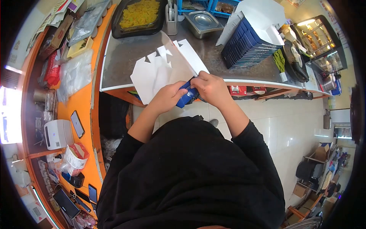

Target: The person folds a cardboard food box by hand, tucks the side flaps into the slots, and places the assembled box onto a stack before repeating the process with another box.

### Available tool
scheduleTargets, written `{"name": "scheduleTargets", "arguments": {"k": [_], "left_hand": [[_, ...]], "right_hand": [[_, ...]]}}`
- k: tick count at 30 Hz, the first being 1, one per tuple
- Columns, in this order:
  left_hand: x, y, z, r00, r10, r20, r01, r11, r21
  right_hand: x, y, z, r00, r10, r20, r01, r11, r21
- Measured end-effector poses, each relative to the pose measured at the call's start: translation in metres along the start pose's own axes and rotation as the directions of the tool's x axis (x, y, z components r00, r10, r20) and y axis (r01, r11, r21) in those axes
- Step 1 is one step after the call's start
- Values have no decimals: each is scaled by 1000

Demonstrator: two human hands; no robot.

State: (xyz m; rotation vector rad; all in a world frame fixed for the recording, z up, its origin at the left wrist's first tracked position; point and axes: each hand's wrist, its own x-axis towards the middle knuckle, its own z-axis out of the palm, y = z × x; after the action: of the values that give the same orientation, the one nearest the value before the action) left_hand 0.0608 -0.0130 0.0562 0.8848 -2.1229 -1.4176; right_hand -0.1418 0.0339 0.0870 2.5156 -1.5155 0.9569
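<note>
Looks like a takeaway shop: a stainless steel counter [133,57] runs across the top of the frame, with an orange side shelf [82,105] down the left edge and white floor tiles [289,126] at right.

Both hands meet right in the middle of the frame, just in front of the counter's edge. They're holding a flat carton blank [156,74], white on the side facing up and blue on the other. The left hand [167,97] has its fingers curled shut around the blue bottom part. The right hand [211,87] is just beside it, fingers pinched closed on the same bit of card. The white panels fan up and to the left over the counter.

At the upper right there's a leaning stack of the same blue-and-white cartons [244,42], still folded flat. At top centre a dark tray of yellow food [139,13] sits next to an empty steel pan [202,21].

On the orange shelf there are clear plastic bags [76,72], a phone [77,124] lying flat, and a small white printer [57,133] at lower left.
</note>
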Motion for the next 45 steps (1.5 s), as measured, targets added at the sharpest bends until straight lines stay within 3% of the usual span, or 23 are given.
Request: {"name": "scheduleTargets", "arguments": {"k": [1,3,6,10,13,15,16,18,19,21,22,23,26,27,29,30,31,35,37,38,41,44,45], "left_hand": [[0,2,0,999,-31,9,32,996,-89],[2,-2,1,996,-73,52,78,993,-90],[3,-3,8,998,-67,21,68,996,-57],[0,-2,13,998,45,-45,-46,999,-19],[-1,12,6,997,38,63,-42,997,58],[-1,15,9,994,93,-52,-87,992,94],[-2,18,10,988,118,-104,-105,988,115],[-2,32,15,958,124,-258,-88,985,148],[0,38,17,932,130,-337,-79,984,160],[6,30,24,944,210,-255,-124,941,315],[7,26,28,948,241,-208,-146,910,388],[6,24,33,969,172,-176,-103,932,346],[4,27,15,944,283,-167,-189,883,429],[3,21,5,856,405,-321,-223,849,478],[2,30,-30,718,498,-487,-8,706,709],[0,35,-47,693,543,-474,79,596,799],[-3,31,-56,700,544,-463,111,557,823],[-23,12,-56,799,390,-457,99,665,740],[-33,18,-37,821,56,-568,192,910,368],[-37,21,-27,815,-122,-566,247,957,149],[-48,10,1,809,-285,-514,191,955,-228],[-59,-7,16,830,-301,-470,320,947,-41],[-60,8,17,816,-365,-448,449,889,93]], "right_hand": [[-2,-2,2,993,85,-83,-84,996,18],[-5,-6,9,938,251,-239,-241,968,73],[-6,-10,8,936,264,-231,-254,964,72],[-5,-1,-2,995,83,-49,-78,992,104],[-5,7,-1,998,55,35,-63,965,255],[-5,10,1,997,66,39,-75,942,327],[-4,6,3,979,182,-94,-136,920,367],[-1,-9,8,852,404,-333,-226,858,462],[-5,-12,16,757,566,-326,-374,784,495],[-5,-17,23,616,769,169,-466,183,866],[-6,-19,27,540,718,439,-462,-183,868],[-11,-15,40,541,728,421,-465,-158,871],[-20,-4,29,604,729,321,-604,157,781],[-20,1,12,582,698,416,-634,69,770],[-35,13,-9,646,615,452,-622,81,779],[-40,17,-19,683,567,461,-604,84,792],[-48,20,-23,758,506,411,-565,193,803],[-54,8,-29,753,522,401,-587,257,768],[-64,6,-22,732,558,391,-548,142,824],[-68,4,-18,721,574,389,-525,85,847],[-74,-3,-16,702,577,418,-557,79,826],[-77,-8,-16,682,569,459,-620,119,775],[-77,-9,-16,676,565,474,-644,139,752]]}}
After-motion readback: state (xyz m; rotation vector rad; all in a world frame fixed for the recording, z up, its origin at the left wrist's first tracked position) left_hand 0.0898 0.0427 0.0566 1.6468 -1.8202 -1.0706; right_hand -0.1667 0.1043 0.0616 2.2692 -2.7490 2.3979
